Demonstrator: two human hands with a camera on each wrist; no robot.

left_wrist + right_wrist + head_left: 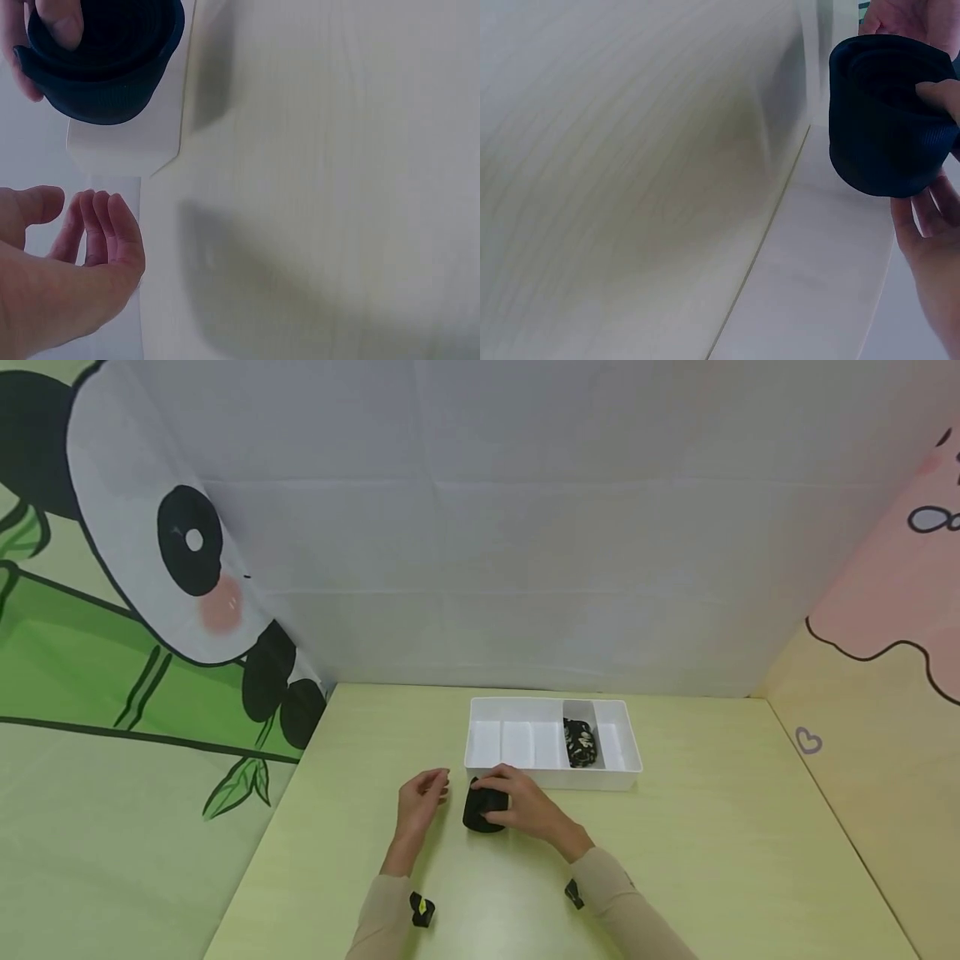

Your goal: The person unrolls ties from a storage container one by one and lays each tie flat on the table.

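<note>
Black and coiled, the rolled necktie (476, 812) was in the grasp of the right hand (529, 807) at the near left corner of the white divided tray (592, 780) by the far edge of the table (750, 810). The left hand (420, 805), fingers loosely bent, held nothing beside it.

My right hand (527, 807) grips a black bundle (476, 811) near the white tray (588, 780); my left hand (420, 803) is beside it, apart, above the worktop (750, 835).
</note>
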